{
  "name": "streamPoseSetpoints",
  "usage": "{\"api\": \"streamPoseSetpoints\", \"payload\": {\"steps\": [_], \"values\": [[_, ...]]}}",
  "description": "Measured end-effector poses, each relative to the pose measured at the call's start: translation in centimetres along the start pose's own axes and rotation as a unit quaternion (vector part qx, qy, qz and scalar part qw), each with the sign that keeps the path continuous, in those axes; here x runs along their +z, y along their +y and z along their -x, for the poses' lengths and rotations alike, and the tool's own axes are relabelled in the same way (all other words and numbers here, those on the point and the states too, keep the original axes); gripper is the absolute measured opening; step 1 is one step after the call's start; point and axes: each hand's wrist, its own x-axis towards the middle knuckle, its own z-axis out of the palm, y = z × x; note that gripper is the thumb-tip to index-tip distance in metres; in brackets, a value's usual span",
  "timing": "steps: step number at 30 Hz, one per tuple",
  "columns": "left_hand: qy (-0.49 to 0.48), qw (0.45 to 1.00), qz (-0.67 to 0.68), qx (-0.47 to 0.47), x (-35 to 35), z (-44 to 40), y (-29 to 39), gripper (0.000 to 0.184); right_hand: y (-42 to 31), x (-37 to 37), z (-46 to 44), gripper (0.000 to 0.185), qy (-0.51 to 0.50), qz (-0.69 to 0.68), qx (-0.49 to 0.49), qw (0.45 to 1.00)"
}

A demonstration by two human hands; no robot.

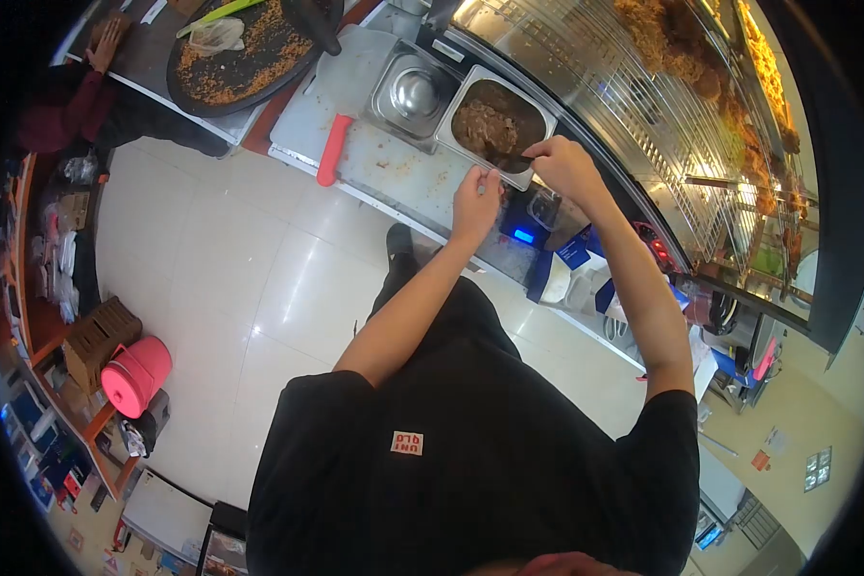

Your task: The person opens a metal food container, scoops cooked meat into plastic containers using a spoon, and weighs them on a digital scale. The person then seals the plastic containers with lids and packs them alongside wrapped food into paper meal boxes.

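A deep rectangular metal pan (457, 134) stands at the counter's back edge, with brown, chunky food (485, 125) inside. My right hand (564, 169) is closed round the end of a dark utensil (511, 159), which reaches over the pan's near right side into the food. The utensil's working end is buried, so its kind does not show. At the pan's near corner, my left hand (477, 202) is closed with its fingertips pinched on the rim. Left of this pan sits a second metal pan with a shiny lid (413, 94).
A red-handled knife (334, 149) lies at the counter's front edge. A blue-lit scale (524, 234) is right of my left hand. Behind the counter rises a lit glass display case (643, 96) of fried food. A large black pan (245, 86) and another person's hand (106, 46) are far left.
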Motion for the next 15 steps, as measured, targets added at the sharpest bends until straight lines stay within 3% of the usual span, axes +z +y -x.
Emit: {"api": "streamPoseSetpoints", "payload": {"steps": [3, 6, 9, 12, 15], "values": [[0.005, 0.999, 0.03, 0.012, 0.3, 0.0, -0.4, 0.025, 0.8, 1.4, -0.8, 0.033, -0.087, -0.276, 0.172, 0.942], [0.007, 0.997, 0.073, -0.027, 0.2, 0.2, 0.8, 0.025, 0.4, 2.7, -0.5, 0.032, -0.105, -0.35, 0.231, 0.902], [0.007, 0.995, 0.096, -0.024, 0.0, -0.2, 0.8, 0.024, -0.8, 3.7, 1.4, 0.03, 0.009, -0.176, 0.092, 0.98], [0.008, 0.994, 0.105, -0.029, 0.0, -0.3, 0.7, 0.025, -1.4, 3.4, 2.9, 0.031, 0.067, -0.026, -0.039, 0.997], [0.008, 0.995, 0.097, -0.032, 0.1, -0.1, 0.6, 0.026, -0.2, 3.0, 2.8, 0.033, 0.042, -0.025, -0.083, 0.995]]}}
